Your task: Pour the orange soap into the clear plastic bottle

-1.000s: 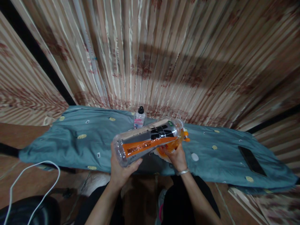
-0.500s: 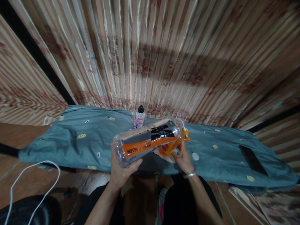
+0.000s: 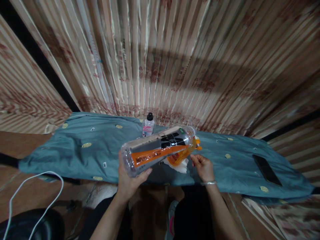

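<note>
My left hand is wrapped round the base of a large clear plastic bottle with an orange, grey and black label. The bottle is tilted, its neck raised towards the right. Partly hidden behind it is an orange see-through bottle with an orange cap, above a torn white tissue. My right hand is just right of the orange bottle, its fingers curled together. Whatever they may hold is hidden. Behind the large bottle stands a small clear bottle with a black cap.
A teal patterned cloth covers the narrow bench. On its right end lies a black phone. A pleated curtain hangs close behind. At lower left, a white cable loops over a black seat.
My right hand has left the orange bottle and moved a little right, its fingers curling. The white disc on the cloth is now out of sight. My left hand keeps its hold.
</note>
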The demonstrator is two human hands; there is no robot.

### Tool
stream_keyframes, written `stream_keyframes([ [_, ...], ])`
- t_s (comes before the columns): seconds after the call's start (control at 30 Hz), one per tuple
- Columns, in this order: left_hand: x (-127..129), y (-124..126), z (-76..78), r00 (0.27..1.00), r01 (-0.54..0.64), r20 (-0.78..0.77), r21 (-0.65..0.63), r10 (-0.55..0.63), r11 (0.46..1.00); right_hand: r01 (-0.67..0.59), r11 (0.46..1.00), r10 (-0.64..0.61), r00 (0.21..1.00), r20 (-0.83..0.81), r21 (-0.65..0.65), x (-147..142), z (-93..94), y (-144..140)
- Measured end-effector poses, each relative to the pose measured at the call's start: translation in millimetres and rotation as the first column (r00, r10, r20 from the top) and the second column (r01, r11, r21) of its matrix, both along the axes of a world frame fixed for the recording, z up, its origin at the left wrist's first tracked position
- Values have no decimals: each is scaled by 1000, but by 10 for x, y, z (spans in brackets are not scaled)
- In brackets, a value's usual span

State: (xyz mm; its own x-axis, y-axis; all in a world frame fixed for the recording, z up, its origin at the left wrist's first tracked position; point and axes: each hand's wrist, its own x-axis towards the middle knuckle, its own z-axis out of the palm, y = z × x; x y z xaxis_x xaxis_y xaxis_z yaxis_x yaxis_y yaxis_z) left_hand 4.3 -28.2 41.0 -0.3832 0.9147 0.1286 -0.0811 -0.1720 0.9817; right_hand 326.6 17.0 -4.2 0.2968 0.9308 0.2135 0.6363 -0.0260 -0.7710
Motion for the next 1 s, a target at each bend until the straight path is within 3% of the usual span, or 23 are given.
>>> stream_keyframes([
  [0.3, -9, 6, -135, 1000, 7, -4, 44, -7, 999, 84, 995, -83, 996, -16, 56, -17, -46, 48],
  [0.6, -4, 18, -233, 1000, 15, -7, 58, -14, 998, 45, 999, -44, 998, -39, 20, -31, -19, 8],
  [0.77, 2, 15, -188, 1000, 10, -3, 66, -9, 998, 102, 993, -98, 993, -70, 56, -18, -44, 45],
  [1.0, 20, 11, -90, 1000, 13, 19, 49, -14, 999, 26, 999, -22, 995, -98, 43, -15, -92, 46],
])
